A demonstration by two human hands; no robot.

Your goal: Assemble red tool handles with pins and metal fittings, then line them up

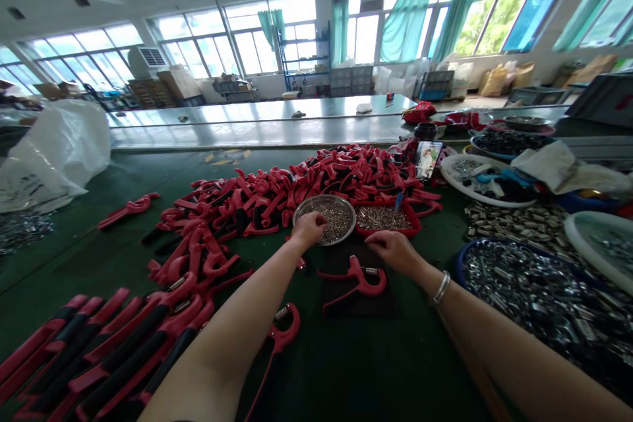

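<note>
My left hand (pixel 309 229) reaches over the near left rim of a round metal bowl (pixel 353 219) of small metal parts, its fingers drawn together at the parts. Just in front of a red tray (pixel 414 227) of metal pins, my right hand (pixel 395 250) has its fingers closed in a pinch. Whatever either hand holds is too small to make out. Between my forearms a red and black hand gripper (pixel 357 277) with a coil spring lies on a dark mat (pixel 386 306). Another hand gripper (pixel 285 337) lies beside my left forearm.
Red handle parts (pixel 277 188) are heaped behind the bowl. Assembled hand grippers (pixel 123 343) lie in a row at left. On the right are a blue-rimmed basin (pixel 524 283) of shiny metal parts, loose springs (pixel 519 223) and a white tray (pixel 448 168). A phone (pixel 428 159) stands by the heap.
</note>
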